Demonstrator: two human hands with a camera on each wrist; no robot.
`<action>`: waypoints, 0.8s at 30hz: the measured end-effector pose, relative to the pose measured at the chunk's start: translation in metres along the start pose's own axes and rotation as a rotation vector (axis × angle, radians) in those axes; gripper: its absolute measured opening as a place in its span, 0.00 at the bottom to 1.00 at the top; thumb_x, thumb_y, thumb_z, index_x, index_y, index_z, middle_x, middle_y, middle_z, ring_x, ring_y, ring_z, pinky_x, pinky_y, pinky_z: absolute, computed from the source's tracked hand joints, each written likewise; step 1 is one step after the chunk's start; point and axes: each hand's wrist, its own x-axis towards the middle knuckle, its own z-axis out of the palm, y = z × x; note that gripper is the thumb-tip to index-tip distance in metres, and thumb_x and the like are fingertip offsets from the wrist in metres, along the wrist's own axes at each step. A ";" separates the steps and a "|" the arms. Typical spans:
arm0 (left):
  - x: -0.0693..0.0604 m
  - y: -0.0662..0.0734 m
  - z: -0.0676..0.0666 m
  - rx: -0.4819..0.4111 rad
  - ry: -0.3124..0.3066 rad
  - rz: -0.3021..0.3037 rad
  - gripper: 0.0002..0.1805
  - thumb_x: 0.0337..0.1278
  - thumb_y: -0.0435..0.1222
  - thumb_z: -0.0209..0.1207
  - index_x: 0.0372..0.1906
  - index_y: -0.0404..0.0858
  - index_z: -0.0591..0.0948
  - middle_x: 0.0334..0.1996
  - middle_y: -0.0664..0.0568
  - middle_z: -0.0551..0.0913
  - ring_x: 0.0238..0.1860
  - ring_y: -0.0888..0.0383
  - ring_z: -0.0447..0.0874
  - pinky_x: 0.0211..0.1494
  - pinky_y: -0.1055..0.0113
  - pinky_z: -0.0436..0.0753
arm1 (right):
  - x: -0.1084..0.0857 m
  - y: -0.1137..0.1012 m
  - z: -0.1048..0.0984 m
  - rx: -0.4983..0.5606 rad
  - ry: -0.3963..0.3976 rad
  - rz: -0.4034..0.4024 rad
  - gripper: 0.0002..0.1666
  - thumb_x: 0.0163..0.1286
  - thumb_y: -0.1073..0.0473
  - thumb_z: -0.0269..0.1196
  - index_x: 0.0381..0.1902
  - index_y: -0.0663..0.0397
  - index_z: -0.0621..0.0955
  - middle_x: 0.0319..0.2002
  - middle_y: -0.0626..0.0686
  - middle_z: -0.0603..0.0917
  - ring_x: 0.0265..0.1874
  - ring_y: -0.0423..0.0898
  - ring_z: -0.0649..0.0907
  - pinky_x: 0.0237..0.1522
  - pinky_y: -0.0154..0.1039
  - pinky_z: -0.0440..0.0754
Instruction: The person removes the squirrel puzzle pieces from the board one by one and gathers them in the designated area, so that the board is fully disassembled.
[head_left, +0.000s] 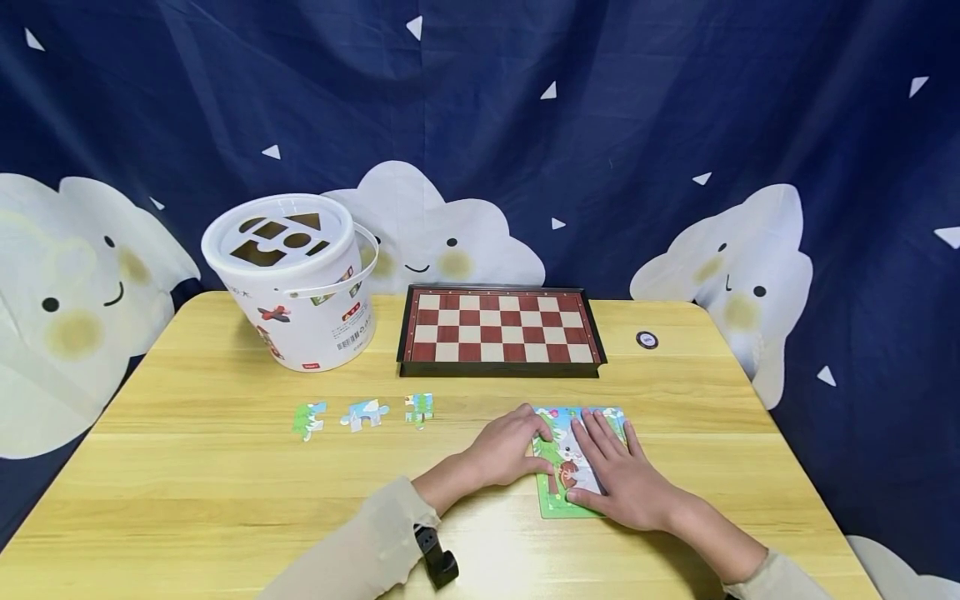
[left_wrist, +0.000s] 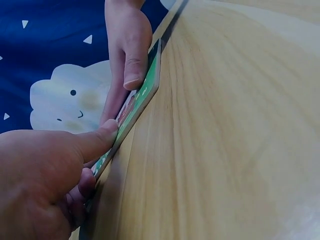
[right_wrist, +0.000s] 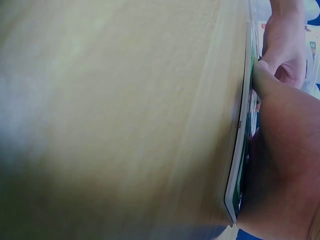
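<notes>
**Green puzzle between two hands**

The puzzle lies on the tabletop, its long side seeming to run away from the person. The left hand holds its left edge, fingers curled, thumb on top. The right hand lies spread over its right part, gripping nothing. Three loose pieces lie left, nearer the left hand.

Head view: high, near side; faces far and down over tabletop. Left wrist view: low, close, rolled sideways; faces right. Right wrist view: same, faces left. Wrist views share puzzle board.
</notes>
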 end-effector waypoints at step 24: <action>-0.002 0.000 -0.004 -0.107 0.031 0.001 0.19 0.58 0.46 0.72 0.49 0.43 0.82 0.40 0.59 0.77 0.37 0.67 0.74 0.44 0.74 0.76 | 0.001 0.000 -0.001 -0.017 0.005 -0.011 0.56 0.73 0.29 0.55 0.81 0.61 0.51 0.81 0.63 0.46 0.79 0.63 0.46 0.72 0.71 0.37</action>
